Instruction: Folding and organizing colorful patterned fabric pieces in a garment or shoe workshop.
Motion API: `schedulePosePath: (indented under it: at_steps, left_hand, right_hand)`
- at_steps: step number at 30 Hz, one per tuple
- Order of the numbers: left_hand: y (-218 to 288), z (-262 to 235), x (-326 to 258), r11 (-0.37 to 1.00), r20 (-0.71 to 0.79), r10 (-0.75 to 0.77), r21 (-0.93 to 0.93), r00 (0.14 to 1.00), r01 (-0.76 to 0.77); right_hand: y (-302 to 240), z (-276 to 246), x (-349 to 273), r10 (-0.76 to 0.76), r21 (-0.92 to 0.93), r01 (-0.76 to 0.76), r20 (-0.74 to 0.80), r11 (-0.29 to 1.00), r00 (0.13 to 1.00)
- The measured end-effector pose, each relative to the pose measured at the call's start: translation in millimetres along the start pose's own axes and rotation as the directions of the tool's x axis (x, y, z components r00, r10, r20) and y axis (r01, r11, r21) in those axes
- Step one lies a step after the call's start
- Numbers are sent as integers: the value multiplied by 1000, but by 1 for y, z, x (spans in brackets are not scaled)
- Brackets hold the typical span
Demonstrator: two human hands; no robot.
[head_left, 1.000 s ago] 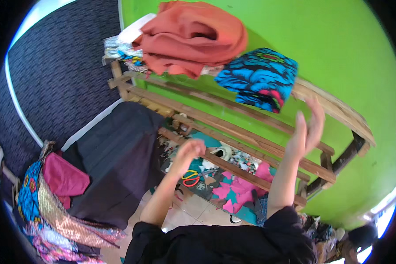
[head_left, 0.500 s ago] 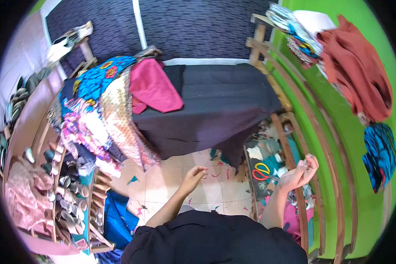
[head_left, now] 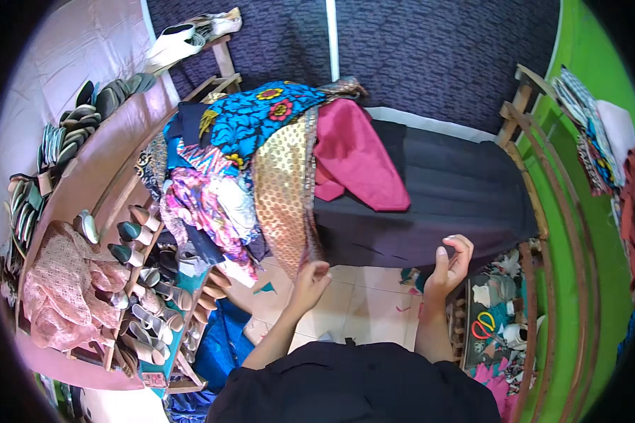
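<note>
My left hand (head_left: 310, 287) is raised in front of me, its fingers curled in toward the thumb. It overlaps the lower tip of a gold patterned cloth (head_left: 282, 190) in this view; I cannot tell whether they touch, and the inside of the fingers is hidden. My right hand (head_left: 447, 266) is lifted with thumb and bent fingers apart, nothing between them. Beyond it spreads a black cloth (head_left: 458, 183) over a bench or table. A pink cloth (head_left: 356, 155) lies on the black one, beside a blue flowered cloth (head_left: 268, 120).
On the left, a rack holds several shoes (head_left: 148, 328) and a pale pink knit cloth (head_left: 74, 285). Scissors with red and yellow handles (head_left: 483, 326) lie among scraps at the right. Wooden rails (head_left: 564, 233) run along the green wall. Scraps dot the tiled floor (head_left: 360, 310).
My view has swung to the right-hand side less and the left more, so the cloths appear further right. My right hand has come inward, away from the rails. My left hand now overlaps the gold cloth.
</note>
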State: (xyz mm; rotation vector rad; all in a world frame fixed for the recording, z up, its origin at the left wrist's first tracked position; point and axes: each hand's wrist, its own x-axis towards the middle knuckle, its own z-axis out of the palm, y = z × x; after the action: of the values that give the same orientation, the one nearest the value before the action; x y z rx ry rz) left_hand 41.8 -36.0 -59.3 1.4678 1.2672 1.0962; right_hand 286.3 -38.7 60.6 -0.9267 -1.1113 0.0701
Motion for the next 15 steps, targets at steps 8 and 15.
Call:
schedulePosePath:
  at_steps: [8, 15]
  left_hand:
    - [-11, -141, 125, 676, -385, 466, 736, 797, -40]
    - [3, -179, 202, 333, -391, 535, 912, 749, 239]
  right_hand:
    - [21, 95, -23, 28, -52, -14, 281, 999, 959]
    - [74, 148, -56, 131, -76, -110, 729, 991, 672]
